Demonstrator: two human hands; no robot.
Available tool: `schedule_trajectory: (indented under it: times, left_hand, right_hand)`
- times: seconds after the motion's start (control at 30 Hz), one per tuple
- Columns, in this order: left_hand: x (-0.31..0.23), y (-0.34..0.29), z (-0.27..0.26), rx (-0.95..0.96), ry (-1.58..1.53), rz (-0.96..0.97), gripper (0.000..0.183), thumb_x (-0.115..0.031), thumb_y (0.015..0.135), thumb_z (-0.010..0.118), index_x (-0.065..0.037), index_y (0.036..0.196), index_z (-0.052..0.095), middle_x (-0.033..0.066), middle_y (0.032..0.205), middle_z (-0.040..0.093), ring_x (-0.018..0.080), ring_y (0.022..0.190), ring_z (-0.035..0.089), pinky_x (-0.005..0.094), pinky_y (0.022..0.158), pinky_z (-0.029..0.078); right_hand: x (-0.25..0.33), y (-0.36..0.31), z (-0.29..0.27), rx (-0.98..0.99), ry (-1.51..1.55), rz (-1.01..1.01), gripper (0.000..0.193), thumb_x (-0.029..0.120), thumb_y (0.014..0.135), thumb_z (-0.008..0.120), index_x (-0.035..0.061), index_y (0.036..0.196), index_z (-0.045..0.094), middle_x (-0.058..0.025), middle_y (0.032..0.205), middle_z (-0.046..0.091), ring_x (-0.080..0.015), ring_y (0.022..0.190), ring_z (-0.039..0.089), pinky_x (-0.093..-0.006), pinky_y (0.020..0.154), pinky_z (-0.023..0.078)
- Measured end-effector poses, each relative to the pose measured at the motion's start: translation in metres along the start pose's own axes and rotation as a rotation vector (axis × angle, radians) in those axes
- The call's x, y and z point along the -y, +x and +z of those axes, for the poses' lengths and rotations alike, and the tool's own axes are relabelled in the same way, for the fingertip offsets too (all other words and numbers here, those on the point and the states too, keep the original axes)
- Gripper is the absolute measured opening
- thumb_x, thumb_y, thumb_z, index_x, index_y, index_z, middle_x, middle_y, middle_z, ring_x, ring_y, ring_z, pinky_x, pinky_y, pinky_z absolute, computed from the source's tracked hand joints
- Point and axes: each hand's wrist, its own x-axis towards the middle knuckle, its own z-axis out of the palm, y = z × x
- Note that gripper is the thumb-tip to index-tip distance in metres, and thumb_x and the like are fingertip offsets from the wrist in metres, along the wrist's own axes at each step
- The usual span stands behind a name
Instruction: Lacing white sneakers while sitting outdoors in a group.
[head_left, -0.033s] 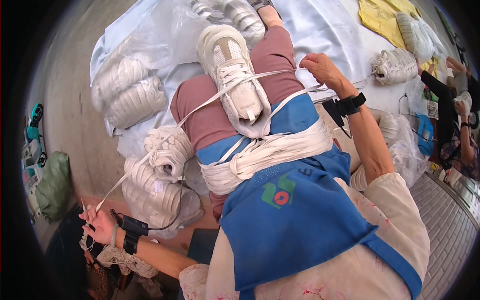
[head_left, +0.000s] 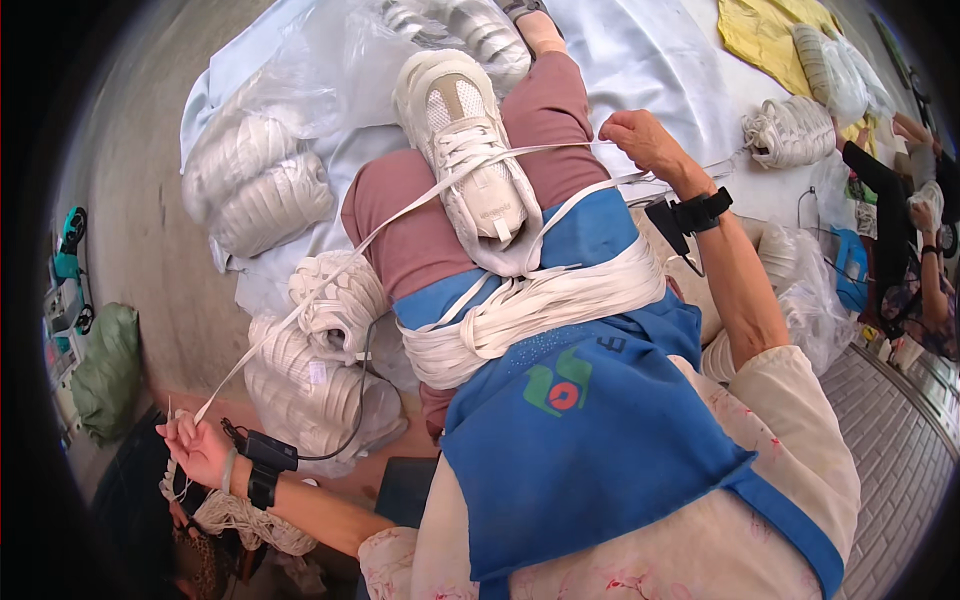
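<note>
A cream sneaker [head_left: 470, 160] lies across my thighs, toe pointing away from me, with laces threaded through its upper eyelets. One flat white shoelace [head_left: 395, 216] is drawn taut out to both sides. My left hand [head_left: 200, 450], far out at the lower left, is closed on its left end. At the upper right, the bent fingers of my right hand [head_left: 640, 142] grip the other end. Behind the heel, a thick bundle of white laces [head_left: 540, 312] rests on my lap over the blue apron [head_left: 590, 440].
Plastic-wrapped bundles of cream shoes [head_left: 270, 195] lie on the pale sheet at left, with more shoes [head_left: 340, 300] beside my knee. Another shoe bundle [head_left: 788, 132] sits at right, near a yellow cloth [head_left: 770, 38]. Loose cords [head_left: 255, 520] hang below my left hand. Another person's arm [head_left: 932, 290] shows far right.
The fingers of my left hand have shifted slightly on the lace. My right hand has barely moved, and the sneaker stays put.
</note>
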Motion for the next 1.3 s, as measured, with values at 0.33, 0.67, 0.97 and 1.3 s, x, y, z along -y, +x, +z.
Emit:
schedule_trajectory:
  times: [0.33, 0.67, 0.97, 1.3]
  left_hand:
    - [-0.099, 0.036, -0.012, -0.234, 0.275, 0.303, 0.015, -0.008, 0.098, 0.040, 0.003, 0.096, 0.050, 0.0097, 0.082, 0.054, 0.0094, 0.047, 0.027, 0.0243, 0.044, 0.024]
    - [0.069, 0.007, 0.063, -0.026, 0.783, 0.051, 0.032, -0.014, 0.098, 0.045, 0.006, 0.122, 0.051, 0.0144, 0.117, 0.060, 0.0023, 0.046, 0.031, 0.0175, 0.041, 0.026]
    - [0.310, -0.059, 0.150, 0.737, 1.412, -0.076, 0.030, -0.016, 0.093, 0.055, 0.002, 0.117, 0.057, 0.0119, 0.109, 0.065, 0.0145, 0.068, 0.060, 0.0271, 0.066, 0.049]
    - [0.323, -0.057, 0.158, 0.871, 1.598, -0.078, 0.011, -0.010, 0.085, 0.062, -0.002, 0.093, 0.063, 0.0103, 0.080, 0.065, 0.0204, 0.065, 0.058, 0.0295, 0.063, 0.047]
  right_hand:
    - [0.008, -0.033, -0.014, 0.121, -0.313, 0.026, 0.024, 0.019, 0.085, 0.054, -0.0031, 0.083, 0.063, -0.0056, 0.066, 0.054, -0.0148, 0.063, 0.048, -0.0316, 0.058, 0.042]
    - [0.032, -0.026, 0.005, -0.392, -0.453, -0.496, 0.027, 0.026, 0.083, 0.062, 0.0027, 0.095, 0.067, -0.0159, 0.093, 0.065, -0.0282, 0.067, 0.059, -0.0358, 0.068, 0.049]
    - [0.070, -0.053, 0.066, -0.142, -0.204, -0.794, 0.020, 0.017, 0.086, 0.063, 0.0005, 0.097, 0.061, -0.0155, 0.079, 0.062, -0.0282, 0.072, 0.062, -0.0376, 0.066, 0.048]
    - [0.070, -0.035, 0.040, 0.002, -0.266, -0.607, 0.023, 0.021, 0.091, 0.056, -0.0011, 0.087, 0.062, -0.0137, 0.065, 0.057, -0.0219, 0.056, 0.051, -0.0330, 0.056, 0.044]
